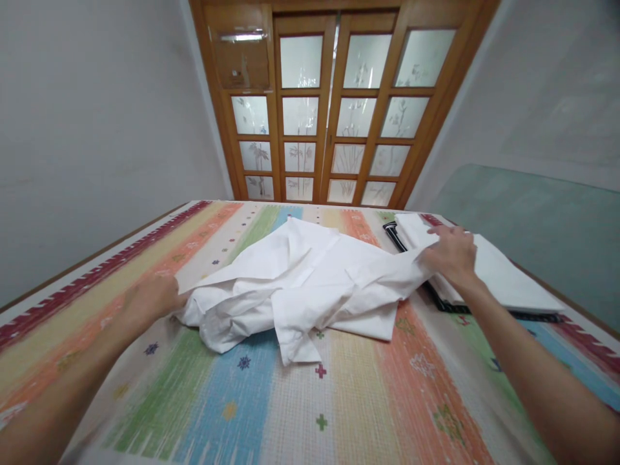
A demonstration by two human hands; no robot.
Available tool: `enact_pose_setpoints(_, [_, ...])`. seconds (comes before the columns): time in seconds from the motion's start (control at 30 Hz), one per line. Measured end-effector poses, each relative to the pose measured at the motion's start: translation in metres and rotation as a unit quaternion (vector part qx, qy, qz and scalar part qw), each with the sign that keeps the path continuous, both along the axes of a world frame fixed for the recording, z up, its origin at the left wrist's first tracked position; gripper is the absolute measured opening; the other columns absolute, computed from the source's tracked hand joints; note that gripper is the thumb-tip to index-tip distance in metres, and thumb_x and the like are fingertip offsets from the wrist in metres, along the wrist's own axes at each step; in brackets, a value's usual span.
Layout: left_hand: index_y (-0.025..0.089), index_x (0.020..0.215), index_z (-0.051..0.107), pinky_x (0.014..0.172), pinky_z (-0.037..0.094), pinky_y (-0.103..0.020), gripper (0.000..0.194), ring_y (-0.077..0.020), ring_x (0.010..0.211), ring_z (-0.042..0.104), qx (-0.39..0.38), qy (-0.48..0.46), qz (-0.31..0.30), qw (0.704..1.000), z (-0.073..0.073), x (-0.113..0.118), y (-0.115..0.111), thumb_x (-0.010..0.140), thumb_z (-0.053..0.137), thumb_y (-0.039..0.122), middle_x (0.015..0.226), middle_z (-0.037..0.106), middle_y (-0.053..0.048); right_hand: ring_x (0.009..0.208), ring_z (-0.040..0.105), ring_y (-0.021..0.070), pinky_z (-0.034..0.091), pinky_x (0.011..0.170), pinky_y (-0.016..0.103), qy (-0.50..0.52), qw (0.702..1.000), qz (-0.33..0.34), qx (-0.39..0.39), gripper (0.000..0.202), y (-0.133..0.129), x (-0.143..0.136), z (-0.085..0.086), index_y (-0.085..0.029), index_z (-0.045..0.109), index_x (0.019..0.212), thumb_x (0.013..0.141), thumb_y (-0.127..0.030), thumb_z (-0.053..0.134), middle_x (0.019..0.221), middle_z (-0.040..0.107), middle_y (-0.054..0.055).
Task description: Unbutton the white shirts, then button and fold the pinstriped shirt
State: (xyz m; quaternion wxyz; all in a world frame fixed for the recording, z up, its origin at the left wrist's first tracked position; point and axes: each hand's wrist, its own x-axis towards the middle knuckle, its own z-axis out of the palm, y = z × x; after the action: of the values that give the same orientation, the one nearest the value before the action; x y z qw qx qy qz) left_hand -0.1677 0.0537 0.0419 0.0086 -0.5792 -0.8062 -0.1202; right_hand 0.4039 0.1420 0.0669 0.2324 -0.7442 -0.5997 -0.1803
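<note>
A crumpled white garment, apparently a shirt, is spread across the middle of the striped cloth, with loose folds and a sleeve-like flap hanging towards me. My left hand is closed on its left end, slightly blurred. At the other side, my right hand pinches the right end and pulls that part out in a taut strip. The fingertips of both hands are partly hidden by the fabric. Just behind and below my right hand lies a folded stack of white cloth with dark edges underneath.
A cloth with coloured stripes and small motifs covers the table. Plain walls rise at both sides. Wooden doors with frosted panes stand beyond the far edge. A pale green rounded panel is at the right.
</note>
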Motion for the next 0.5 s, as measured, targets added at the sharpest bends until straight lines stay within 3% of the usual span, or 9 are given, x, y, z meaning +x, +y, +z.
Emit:
enact_pose_setpoints(0.07, [0.018, 0.051, 0.051, 0.059, 0.035, -0.03, 0.031, -0.0229, 0.061, 0.054, -0.024, 0.083, -0.046, 0.995, 0.009, 0.025, -0.001, 0.07, 0.061, 0.041, 0.056, 0.057, -0.005, 0.103, 0.048, 0.0338, 0.038, 0.079, 0.042, -0.032, 0.995, 0.099, 0.008, 0.042, -0.001, -0.03, -0.002, -0.015, 0.063, 0.111, 0.07, -0.013, 0.055, 0.113, 0.057, 0.017])
enact_pose_setpoints(0.13, [0.019, 0.062, 0.057, 0.062, 0.037, -0.028, 0.028, -0.0204, 0.065, 0.056, -0.005, 0.059, -0.127, 0.99, 0.021, 0.057, 0.001, 0.078, 0.052, 0.041, 0.067, 0.063, -0.005, 0.107, 0.049, 0.0308, 0.035, 0.089, 0.043, -0.043, 0.968, 0.246, -0.015, 0.033, -0.008, -0.071, -0.008, -0.017, 0.066, 0.101, 0.071, -0.01, 0.054, 0.113, 0.06, 0.013])
enact_pose_setpoints(0.2, [0.018, 0.072, 0.062, 0.066, 0.04, -0.028, 0.03, -0.0198, 0.071, 0.059, 0.011, 0.01, -0.227, 0.974, 0.029, 0.09, 0.006, 0.082, 0.047, 0.043, 0.076, 0.067, -0.006, 0.103, 0.052, 0.0253, 0.035, 0.092, 0.04, 0.001, 0.927, 0.372, -0.059, 0.023, -0.019, -0.117, -0.018, -0.018, 0.067, 0.093, 0.075, -0.012, 0.053, 0.104, 0.064, 0.009])
enact_pose_setpoints(0.27, [0.017, 0.085, 0.065, 0.072, 0.042, -0.028, 0.033, -0.0198, 0.079, 0.06, -0.003, -0.035, -0.342, 0.939, 0.031, 0.118, 0.01, 0.084, 0.046, 0.044, 0.088, 0.068, -0.007, 0.093, 0.056, 0.0197, 0.04, 0.087, 0.033, 0.057, 0.868, 0.477, -0.122, 0.019, -0.031, -0.158, -0.029, -0.019, 0.067, 0.093, 0.084, -0.019, 0.05, 0.097, 0.065, 0.007])
enact_pose_setpoints(0.33, [0.017, 0.095, 0.066, 0.074, 0.043, -0.028, 0.034, -0.0196, 0.083, 0.061, -0.039, -0.045, -0.416, 0.907, 0.027, 0.137, 0.014, 0.082, 0.05, 0.044, 0.094, 0.069, -0.008, 0.087, 0.057, 0.0175, 0.041, 0.08, 0.028, 0.079, 0.834, 0.522, -0.161, 0.022, -0.043, -0.188, -0.039, -0.017, 0.067, 0.092, 0.089, -0.031, 0.051, 0.091, 0.065, 0.006])
enact_pose_setpoints(0.4, [0.018, 0.097, 0.068, 0.072, 0.042, -0.027, 0.035, -0.0195, 0.081, 0.061, -0.077, -0.034, -0.436, 0.896, 0.02, 0.148, 0.016, 0.08, 0.053, 0.045, 0.093, 0.069, -0.007, 0.077, 0.056, 0.0153, 0.039, 0.071, 0.025, 0.06, 0.807, 0.553, -0.196, 0.026, -0.052, -0.204, -0.047, -0.016, 0.068, 0.087, 0.089, -0.038, 0.054, 0.082, 0.064, 0.005])
enact_pose_setpoints(0.5, [0.019, 0.092, 0.07, 0.068, 0.041, -0.026, 0.029, -0.0182, 0.075, 0.061, -0.106, -0.015, -0.444, 0.89, 0.01, 0.152, 0.015, 0.076, 0.056, 0.039, 0.086, 0.07, -0.005, 0.064, 0.051, 0.011, 0.033, 0.061, 0.022, 0.007, 0.768, 0.597, -0.231, 0.021, -0.063, -0.207, -0.058, -0.018, 0.068, 0.077, 0.086, -0.035, 0.06, 0.074, 0.059, 0.001])
